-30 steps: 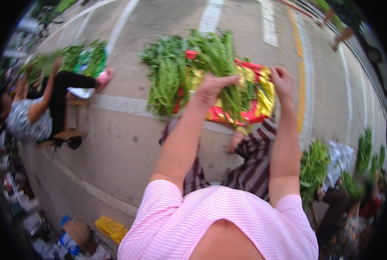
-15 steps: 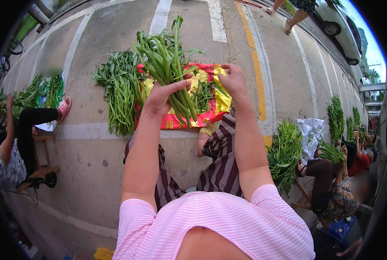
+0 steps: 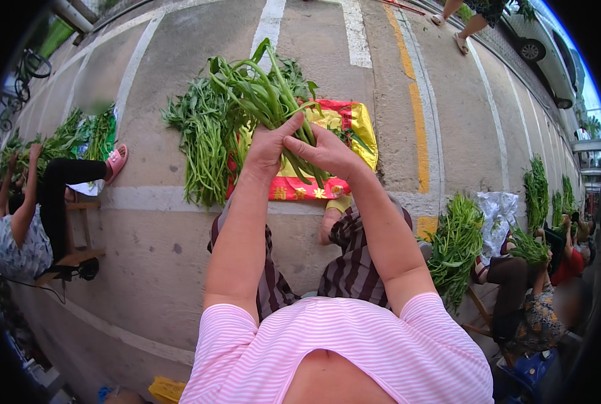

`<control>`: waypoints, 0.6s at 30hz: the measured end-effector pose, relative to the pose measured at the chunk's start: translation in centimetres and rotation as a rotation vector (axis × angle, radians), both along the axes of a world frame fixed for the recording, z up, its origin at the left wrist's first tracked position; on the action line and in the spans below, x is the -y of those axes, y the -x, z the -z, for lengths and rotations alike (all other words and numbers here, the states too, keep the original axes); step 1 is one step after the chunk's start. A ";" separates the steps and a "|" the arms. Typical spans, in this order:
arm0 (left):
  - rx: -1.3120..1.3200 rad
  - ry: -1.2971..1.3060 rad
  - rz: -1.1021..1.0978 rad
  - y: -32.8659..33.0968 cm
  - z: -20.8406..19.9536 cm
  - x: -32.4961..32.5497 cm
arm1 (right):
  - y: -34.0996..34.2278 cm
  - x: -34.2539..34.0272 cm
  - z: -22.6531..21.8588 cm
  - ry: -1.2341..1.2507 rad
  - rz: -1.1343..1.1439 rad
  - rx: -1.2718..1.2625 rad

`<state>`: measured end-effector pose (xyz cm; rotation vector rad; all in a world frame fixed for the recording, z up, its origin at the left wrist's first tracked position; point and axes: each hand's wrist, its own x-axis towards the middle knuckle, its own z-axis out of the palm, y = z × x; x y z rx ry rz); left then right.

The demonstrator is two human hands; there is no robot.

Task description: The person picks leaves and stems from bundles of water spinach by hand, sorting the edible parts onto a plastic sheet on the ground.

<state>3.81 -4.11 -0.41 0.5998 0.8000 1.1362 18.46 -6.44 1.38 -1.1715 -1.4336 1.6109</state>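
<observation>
A bunch of water spinach [image 3: 265,94] is held up in front of me, leafy ends pointing away and cut stems hanging below my hands. Around its stems my left hand [image 3: 267,149] is closed. From the other side my right hand [image 3: 329,152] also grips the stems, its thumb close to the left one. Beneath lies a red and gold plastic sheet [image 3: 363,131] with some loose greens on it, partly hidden by my hands. A heap of water spinach [image 3: 206,151] rests against the sheet's left side.
At the left a seated person [image 3: 19,236] handles greens. More people sit at the right, near a pile of water spinach [image 3: 456,236] and a silvery sheet [image 3: 497,219]. A pedestrian's legs [image 3: 472,30] and a parked car [image 3: 539,54] are at the far right.
My right hand has come left from above the sheet's right edge and closed on the stems beside my left hand. The whole view has shifted slightly.
</observation>
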 end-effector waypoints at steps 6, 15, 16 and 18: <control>0.138 -0.072 0.059 1.0 -0.3 -0.4 | 0.2 -0.1 -0.3 0.042 0.157 -0.169; 0.312 -0.045 0.098 1.9 -2.0 -0.3 | 0.0 0.0 -0.9 0.133 0.233 -0.350; 0.324 -0.039 0.101 2.0 -2.1 -0.3 | -0.1 -0.1 -1.0 0.162 0.230 -0.372; 0.291 -0.061 0.082 2.2 -1.6 -0.4 | 0.0 -0.3 -1.4 0.145 0.135 -0.276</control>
